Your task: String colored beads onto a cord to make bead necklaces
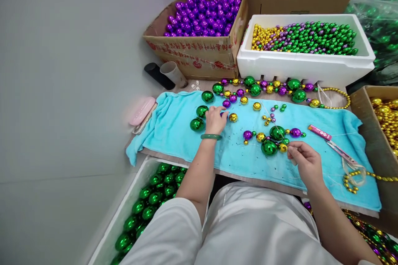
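My left hand [217, 120] reaches over the blue towel [174, 132], its thumb and forefinger around a purple bead [224, 114] that is partly hidden. Large green beads [197, 124] lie to its left, and a gold bead [233, 117] sits just to its right. My right hand [304, 158] is closed in a pinch on a thin thread, beside a gold bead [282, 148]. That bead belongs to a cluster of strung beads, with large green ones [269, 148] in the middle and a purple one [248, 135] at the left.
A finished-looking bead strand [255, 90] runs along the towel's back edge. Scissors [340, 150] and a pink-labelled cutter [319, 132] lie at right. Behind stand a carton [192, 56] of purple beads and a white foam box [304, 64] of small beads. Green beads [149, 212] fill a box below left.
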Available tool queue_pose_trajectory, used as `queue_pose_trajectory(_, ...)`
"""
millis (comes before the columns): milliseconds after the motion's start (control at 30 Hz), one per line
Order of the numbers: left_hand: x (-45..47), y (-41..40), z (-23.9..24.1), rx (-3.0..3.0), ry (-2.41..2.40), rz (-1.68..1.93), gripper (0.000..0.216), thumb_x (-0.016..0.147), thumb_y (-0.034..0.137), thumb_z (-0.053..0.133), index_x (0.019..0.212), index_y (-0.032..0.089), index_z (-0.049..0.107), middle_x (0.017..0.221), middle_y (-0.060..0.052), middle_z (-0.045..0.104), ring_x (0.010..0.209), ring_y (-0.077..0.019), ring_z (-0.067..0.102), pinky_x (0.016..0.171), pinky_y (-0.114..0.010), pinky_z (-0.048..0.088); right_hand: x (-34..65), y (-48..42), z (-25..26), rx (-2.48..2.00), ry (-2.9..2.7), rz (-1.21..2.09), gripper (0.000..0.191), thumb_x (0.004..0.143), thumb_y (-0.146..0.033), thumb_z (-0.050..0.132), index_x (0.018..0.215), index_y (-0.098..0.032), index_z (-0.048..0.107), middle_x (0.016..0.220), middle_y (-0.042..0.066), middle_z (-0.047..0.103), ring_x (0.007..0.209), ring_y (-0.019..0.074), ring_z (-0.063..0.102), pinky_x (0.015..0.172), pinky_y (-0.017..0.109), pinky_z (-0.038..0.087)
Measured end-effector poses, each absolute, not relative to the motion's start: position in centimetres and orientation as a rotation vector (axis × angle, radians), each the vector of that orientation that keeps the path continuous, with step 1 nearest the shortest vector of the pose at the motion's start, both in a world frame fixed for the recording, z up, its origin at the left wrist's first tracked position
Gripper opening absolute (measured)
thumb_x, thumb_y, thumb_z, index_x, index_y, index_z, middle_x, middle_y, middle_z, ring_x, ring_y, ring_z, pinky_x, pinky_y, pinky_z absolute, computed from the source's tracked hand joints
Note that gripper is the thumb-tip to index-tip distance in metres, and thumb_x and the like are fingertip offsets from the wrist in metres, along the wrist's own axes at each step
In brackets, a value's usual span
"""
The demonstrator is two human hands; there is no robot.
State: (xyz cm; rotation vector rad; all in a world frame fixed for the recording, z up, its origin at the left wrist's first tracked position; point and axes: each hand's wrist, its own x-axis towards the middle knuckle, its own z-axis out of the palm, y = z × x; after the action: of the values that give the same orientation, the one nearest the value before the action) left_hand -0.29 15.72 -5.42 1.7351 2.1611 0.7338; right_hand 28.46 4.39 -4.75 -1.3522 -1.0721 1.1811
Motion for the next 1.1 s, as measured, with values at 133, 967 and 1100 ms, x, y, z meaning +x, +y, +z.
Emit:
queue_pose_trajectory(133,-1.1,15.1,-7.2,1.563,2.082,0.732,0.028,0.071,0.025,0.068,0.097,0.017,0.067,0.100,-0.010,0.059,0.102,-0.0252,0.055,0.098,-0.040,0.039,28.2,4.3,-4.8,-1.338,-1.107,1.196,0.017,0.076,-0.035,0.065,0.078,-0.018,0.065,0.055,-0.001,0.054,0.049,0.0110,0.047,0.044,0.024,0.037)
queue_pose_trajectory(967,3.3,12.9,-2.3,0.558,0.934,1.306,0.017,0.078,0.024,0.066,0.094,0.019,0.063,0.090,-0.003,0.066,0.080,-0.0123,0.065,0.075,-0.025,0.051,27.0,3.3,-5.9,-1.398,-1.276,1.256,0.017,0.078,-0.033,0.061,0.079,-0.017,0.068,0.056,-0.002,0.053,0.050,0.0106,0.044,0.049,0.025,0.035)
queue_pose_trajectory(1100,3.8,12.6,-2.7,0.764,1.006,1.448,0.020,0.073,0.024,0.071,0.092,0.018,0.066,0.092,-0.002,0.065,0.079,-0.0098,0.062,0.074,-0.023,0.049,27.1,3.3,-5.8,-1.436,-1.297,1.236,0.018,0.078,-0.033,0.061,0.080,-0.017,0.068,0.059,-0.001,0.054,0.050,0.0097,0.041,0.048,0.024,0.032)
